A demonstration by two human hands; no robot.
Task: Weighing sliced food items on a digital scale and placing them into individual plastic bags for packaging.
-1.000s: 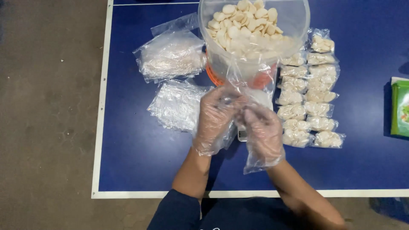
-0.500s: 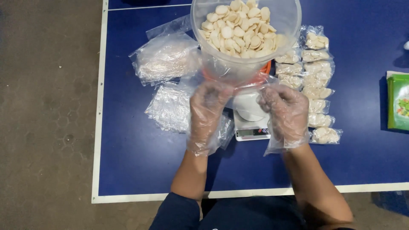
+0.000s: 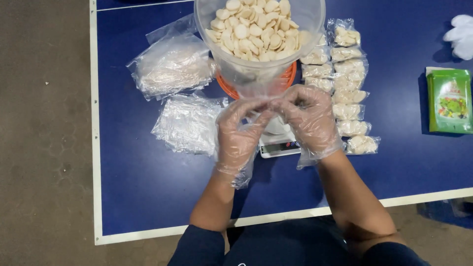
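Both hands wear loose clear plastic gloves. My left hand (image 3: 239,135) and my right hand (image 3: 311,120) meet fingertip to fingertip, pinching a small thin clear plastic bag (image 3: 267,93) between them. They hover just above a small white digital scale (image 3: 281,146) on the blue table (image 3: 148,187). Right behind the hands stands a large clear tub (image 3: 258,34) full of pale round pieces, on an orange base (image 3: 290,76). What the small bag holds is hard to make out.
Two heaps of empty clear bags (image 3: 170,66) (image 3: 187,123) lie to the left. Several small filled bags (image 3: 350,111) lie in rows to the right. A green packet (image 3: 449,101) and a white crumpled thing (image 3: 460,34) sit far right. The table's white edge (image 3: 93,148) borders a grey floor.
My hands came apart over the scale half a second ago and have now closed together again at the fingertips on the thin bag. The view has shifted slightly.
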